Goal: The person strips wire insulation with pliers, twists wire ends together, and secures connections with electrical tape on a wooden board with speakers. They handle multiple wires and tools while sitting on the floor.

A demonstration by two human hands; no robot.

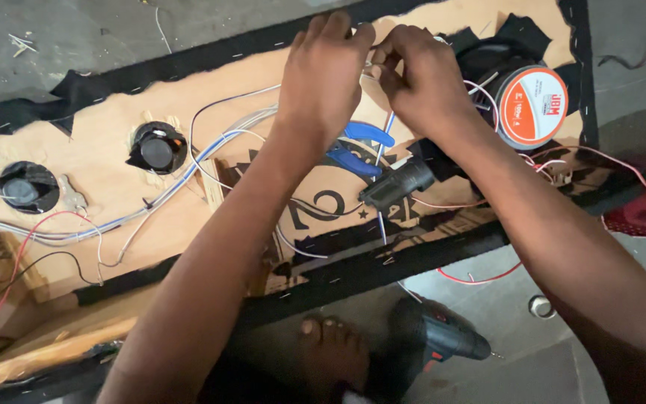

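both hands (371, 75) pinching white wire (387, 127), speaker box (114, 179)

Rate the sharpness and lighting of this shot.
Head view: soft, even light with no hard shadows; mild glare on the orange-and-silver round speaker magnet; the left hand and right hand look slightly soft; the black cordless drill sits in dim light.

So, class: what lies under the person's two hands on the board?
Under the left hand and right hand lie blue-handled pliers and white wires. The hands cover whatever the fingertips pinch, so that cannot be told.
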